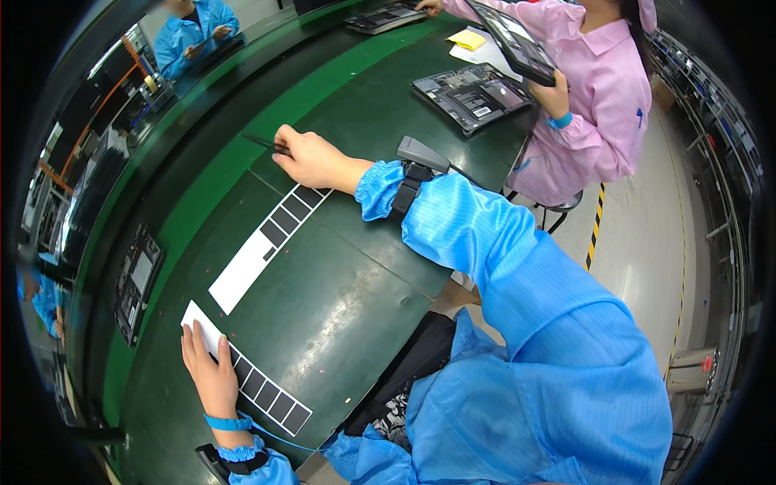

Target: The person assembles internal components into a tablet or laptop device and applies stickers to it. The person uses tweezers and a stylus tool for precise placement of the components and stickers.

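Flat on a white strip of black rectangular stickers point(275, 398) lies my left hand point(212, 380), its fingers stretched out over the strip's bare white end. My right hand point(309, 159) reaches out over the green bench and pinches slim black tweezers point(260, 141), which point left; their tips are hard to make out. Just below that hand lies a second white strip point(242, 273), with several black stickers at its far end and one small black piece beside its bare white part. The right hand partly hides this far end.
An opened laptop body point(139, 283) sits on the bench's green belt point(174, 242) at left. At back right, a person in pink point(594, 105) holds a laptop part point(517, 44) above another opened laptop point(473, 95). Another device point(388, 18) lies farther back.
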Action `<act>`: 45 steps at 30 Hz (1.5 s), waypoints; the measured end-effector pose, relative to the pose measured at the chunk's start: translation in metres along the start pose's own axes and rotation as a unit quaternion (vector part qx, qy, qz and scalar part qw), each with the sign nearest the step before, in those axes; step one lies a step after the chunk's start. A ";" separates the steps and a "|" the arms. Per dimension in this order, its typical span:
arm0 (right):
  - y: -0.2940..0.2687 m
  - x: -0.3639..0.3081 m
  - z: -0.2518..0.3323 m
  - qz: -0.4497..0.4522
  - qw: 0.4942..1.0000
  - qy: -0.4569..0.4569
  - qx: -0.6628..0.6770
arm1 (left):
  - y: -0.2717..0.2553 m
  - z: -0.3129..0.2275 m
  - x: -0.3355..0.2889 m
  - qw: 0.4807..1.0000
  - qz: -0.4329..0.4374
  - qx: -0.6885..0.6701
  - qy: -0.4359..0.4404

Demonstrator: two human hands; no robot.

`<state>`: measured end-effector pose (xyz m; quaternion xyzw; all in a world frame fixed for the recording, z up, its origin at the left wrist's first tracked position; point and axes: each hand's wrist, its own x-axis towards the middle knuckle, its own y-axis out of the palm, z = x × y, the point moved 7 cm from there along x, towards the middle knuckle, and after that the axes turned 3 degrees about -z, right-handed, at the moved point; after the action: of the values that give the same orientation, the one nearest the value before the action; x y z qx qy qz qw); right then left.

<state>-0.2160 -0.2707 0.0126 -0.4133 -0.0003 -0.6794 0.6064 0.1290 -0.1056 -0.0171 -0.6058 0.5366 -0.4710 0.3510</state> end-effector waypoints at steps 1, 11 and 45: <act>0.001 0.000 -0.003 -0.006 1.000 0.002 -0.007 | 0.001 0.000 0.000 1.000 0.003 0.001 0.006; -0.007 0.000 0.003 0.013 0.997 0.054 -0.052 | 0.001 0.004 0.001 1.000 0.005 -0.003 0.001; 0.005 -0.003 0.000 0.061 0.997 0.039 -0.032 | 0.004 0.001 0.004 0.999 0.025 0.031 0.007</act>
<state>-0.2126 -0.2700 0.0085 -0.4044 0.0703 -0.6562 0.6331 0.1285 -0.1099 -0.0208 -0.5774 0.5393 -0.4827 0.3779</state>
